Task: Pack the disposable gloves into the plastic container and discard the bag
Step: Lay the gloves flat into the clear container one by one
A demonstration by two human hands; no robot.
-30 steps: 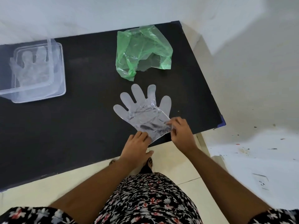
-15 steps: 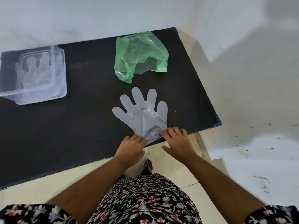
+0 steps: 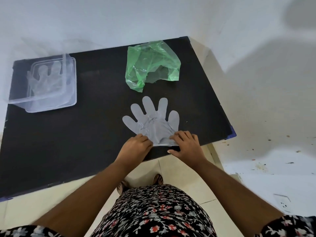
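A clear disposable glove [image 3: 150, 120] lies flat on the black table [image 3: 85, 134] near its front edge, fingers pointing away from me. My left hand [image 3: 135, 147] pinches the glove's cuff at its left corner. My right hand [image 3: 186, 144] rests with fingertips on the cuff's right corner. A crumpled green plastic bag [image 3: 150, 65] lies just beyond the glove. At the table's far left stands a clear plastic container [image 3: 70, 93] with gloves inside [image 3: 46, 79].
A white wall runs behind the table and to its right. The table's right front corner [image 3: 230, 134] has a blue edge. Pale floor tiles [image 3: 179, 173] and my feet show below the front edge. A wall socket [image 3: 282, 203] sits low right.
The camera tilted, so the table sits lower in view. Both hands shifted along the cuff and spread it; the glove lies flatter and straighter than before.
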